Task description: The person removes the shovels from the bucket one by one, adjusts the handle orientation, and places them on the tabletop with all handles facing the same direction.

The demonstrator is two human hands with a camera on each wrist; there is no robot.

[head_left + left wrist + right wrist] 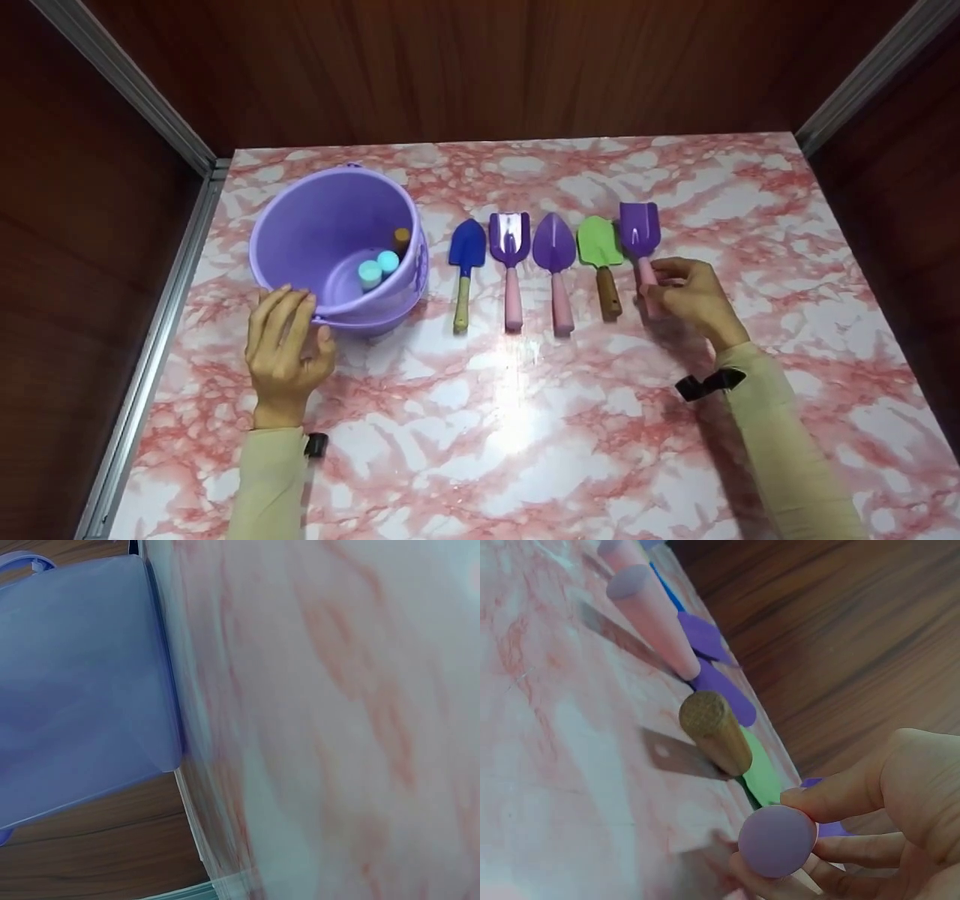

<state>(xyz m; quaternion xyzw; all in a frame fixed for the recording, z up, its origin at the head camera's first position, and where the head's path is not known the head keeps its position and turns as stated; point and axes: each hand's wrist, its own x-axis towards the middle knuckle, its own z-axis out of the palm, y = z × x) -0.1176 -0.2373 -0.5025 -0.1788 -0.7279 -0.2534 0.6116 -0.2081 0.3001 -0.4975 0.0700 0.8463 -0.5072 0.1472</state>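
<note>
At the right end of a row of hand trowels, my right hand [694, 296] pinches the pink handle of a purple square-ended shovel [640, 227] between thumb and fingers. In the right wrist view, the round end of that handle [778, 841] faces the camera. Beside it lies a green trowel [599, 240] with a brown handle. On the left stands a purple bucket [337, 187], tilted in the head view. My left hand [283, 356] touches its near rim with extended fingers, the thumb apart. Inside the bucket are two light-blue round-ended pieces [370, 274] and a brown one [402, 240].
Left of the green trowel lie a pointed purple trowel [553, 241], a purple scoop [510, 232] with a pink handle, and a blue trowel [469, 244]. All rest on a red-and-white marbled table [450, 450]. Dark wood panels [487, 67] enclose its back and sides.
</note>
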